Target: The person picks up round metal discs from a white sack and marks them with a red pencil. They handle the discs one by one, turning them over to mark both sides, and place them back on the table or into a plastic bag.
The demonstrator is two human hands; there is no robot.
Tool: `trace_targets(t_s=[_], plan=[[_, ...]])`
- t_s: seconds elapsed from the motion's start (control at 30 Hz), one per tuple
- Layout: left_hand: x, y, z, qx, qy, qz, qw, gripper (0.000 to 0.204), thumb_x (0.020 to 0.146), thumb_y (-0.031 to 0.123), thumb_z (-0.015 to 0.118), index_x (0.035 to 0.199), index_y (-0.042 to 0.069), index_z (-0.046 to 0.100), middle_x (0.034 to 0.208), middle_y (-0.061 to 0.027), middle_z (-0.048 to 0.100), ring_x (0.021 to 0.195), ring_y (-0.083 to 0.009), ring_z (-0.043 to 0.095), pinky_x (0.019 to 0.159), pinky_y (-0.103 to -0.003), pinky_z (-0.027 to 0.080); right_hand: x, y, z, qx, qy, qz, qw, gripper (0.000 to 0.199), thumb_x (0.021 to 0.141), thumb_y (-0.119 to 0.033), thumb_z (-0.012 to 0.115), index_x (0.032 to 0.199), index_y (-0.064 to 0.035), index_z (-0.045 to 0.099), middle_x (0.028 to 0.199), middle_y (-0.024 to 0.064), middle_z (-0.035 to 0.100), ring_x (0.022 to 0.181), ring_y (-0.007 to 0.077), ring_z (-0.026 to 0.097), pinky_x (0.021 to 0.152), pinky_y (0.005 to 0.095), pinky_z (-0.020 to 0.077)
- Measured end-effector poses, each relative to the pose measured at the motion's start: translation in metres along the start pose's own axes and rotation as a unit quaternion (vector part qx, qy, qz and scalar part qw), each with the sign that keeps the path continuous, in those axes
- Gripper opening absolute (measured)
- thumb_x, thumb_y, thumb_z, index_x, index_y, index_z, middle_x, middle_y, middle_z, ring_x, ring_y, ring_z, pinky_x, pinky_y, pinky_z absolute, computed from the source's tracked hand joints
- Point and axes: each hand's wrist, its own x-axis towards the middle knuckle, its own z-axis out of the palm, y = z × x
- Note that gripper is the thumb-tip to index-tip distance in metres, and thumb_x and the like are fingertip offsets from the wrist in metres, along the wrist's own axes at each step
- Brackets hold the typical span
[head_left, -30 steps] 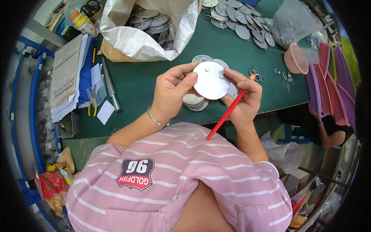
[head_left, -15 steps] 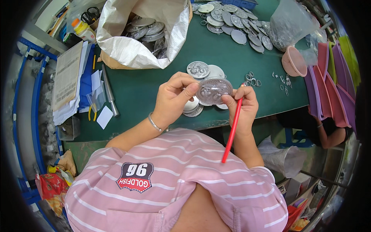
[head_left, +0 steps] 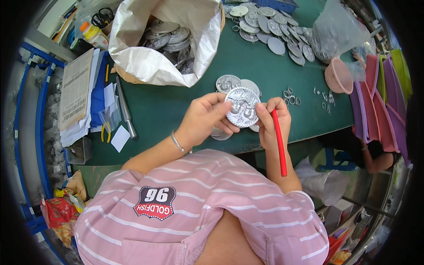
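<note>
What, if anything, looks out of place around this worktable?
Only a small untidiness: metal rings and tiny pieces lie loose on the green table near the pink cup, though perhaps deliberately. The held silver medallion shows no obvious damage.

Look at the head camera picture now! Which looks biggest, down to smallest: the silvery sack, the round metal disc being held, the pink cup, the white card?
1. Silvery sack
2. Metal disc and pink cup: too close; the disc may be nearer the camera.
3. White card
</note>
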Motion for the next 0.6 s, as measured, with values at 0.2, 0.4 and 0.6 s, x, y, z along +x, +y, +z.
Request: trace_targets(t_s=[0.2, 0.4, 0.6], plan=[[0.009, 0.049, -0.001, -0.087, 0.03, 0.012, 0.996, 0.018, 0.086, 0.011, 0.058, 0.094, -0.003, 0.05, 0.078, -0.0121, 0.062, 0.062, -0.0214, 0.065, 0.05, -0.026, 0.054, 0.019, -0.002, -0.003, 0.006, 0.0, -0.059, 0.998, 0.038, 0.097, -0.039, 0.032, 0.097, -0.002, 0.042, 0.065, 0.0191, 0.059, 0.053, 0.0215, 0.058, 0.049, 0.0307, 0.0499], [0.059, 0.105, -0.068, -0.257, 0.177, 0.138, 0.94, 0.015, 0.089, 0.008, 0.05, 0.099, -0.004, 0.05, 0.092, -0.0184, 0.06, 0.083, -0.0274, 0.063, 0.076, -0.034, 0.055, 0.046, -0.009, -0.02, -0.093, 0.056, -0.041, 0.993, 0.042, 0.096, -0.038, 0.035, 0.092, 0.0005, 0.05, 0.061, 0.0125, 0.059, 0.051, 0.017, 0.057, 0.048, 0.0264, 0.0472], [0.106, 0.156, -0.117, -0.121, 0.327, 0.211, 0.913, 0.027, 0.089, -0.006, 0.036, 0.115, -0.006, 0.037, 0.114, -0.0208, 0.043, 0.11, -0.036, 0.046, 0.088, -0.047, 0.049, 0.115, -0.003, -0.068, -0.304, 0.099, -0.128, 0.939, 0.021, 0.088, -0.016, 0.058, 0.076, -0.0012, 0.049, 0.068, 0.0099, 0.063, 0.058, 0.01, 0.055, 0.054, 0.0232, 0.0445]])
